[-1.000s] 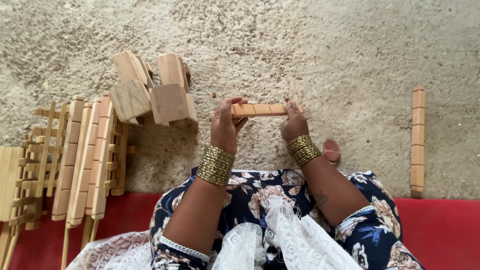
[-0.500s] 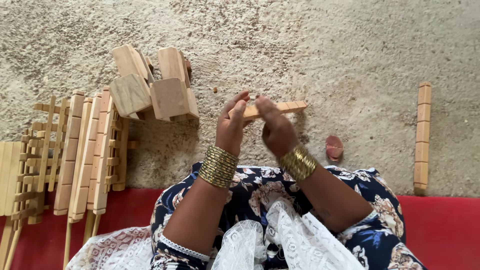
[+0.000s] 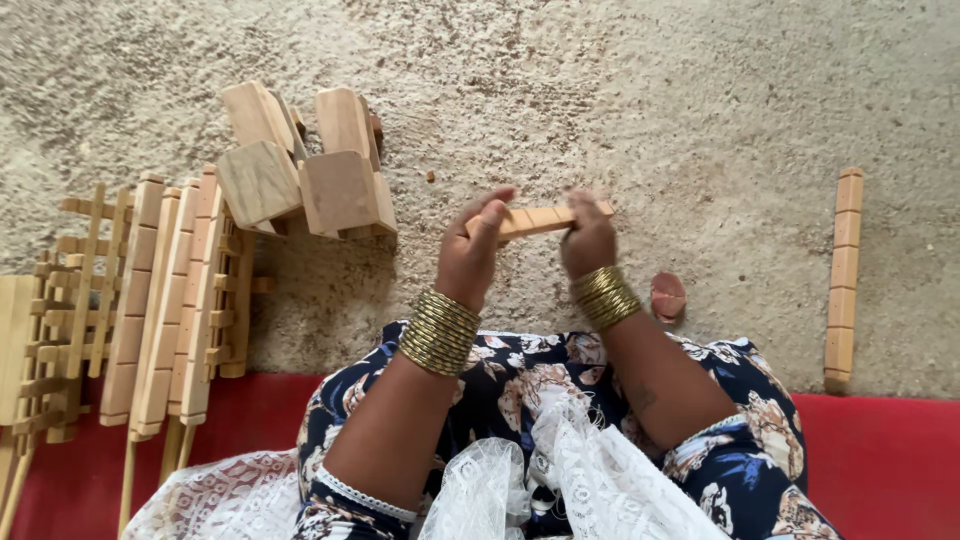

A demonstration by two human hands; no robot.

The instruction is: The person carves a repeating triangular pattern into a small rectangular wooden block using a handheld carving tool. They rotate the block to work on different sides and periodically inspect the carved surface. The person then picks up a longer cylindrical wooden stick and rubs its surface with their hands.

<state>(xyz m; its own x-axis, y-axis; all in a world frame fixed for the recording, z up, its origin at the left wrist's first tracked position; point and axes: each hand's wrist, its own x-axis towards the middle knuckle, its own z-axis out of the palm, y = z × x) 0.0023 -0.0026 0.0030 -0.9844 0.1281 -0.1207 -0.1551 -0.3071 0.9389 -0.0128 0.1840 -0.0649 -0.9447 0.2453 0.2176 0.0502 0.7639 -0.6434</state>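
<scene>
I see both hands raised over the lap, sharing one short notched strip of pale wood [image 3: 540,219]; its long axis runs nine to three, tipped slightly up at three. My left hand [image 3: 470,255] pinches the nine o'clock end, fingers curled tight; my right hand [image 3: 588,238] is closed round the three o'clock end. Beyond lies the sandy floor [image 3: 650,90].

This looks like a small hand-craft woodworking spot set up on the ground, not a fitted workshop. The person sits on a red mat [image 3: 880,450] at the bottom of the frame, facing a rough sandy concrete floor [image 3: 650,90]. Notched wooden strips [image 3: 150,300] lie stacked at left, with chunky wooden blocks [image 3: 300,160] in the upper left.
</scene>
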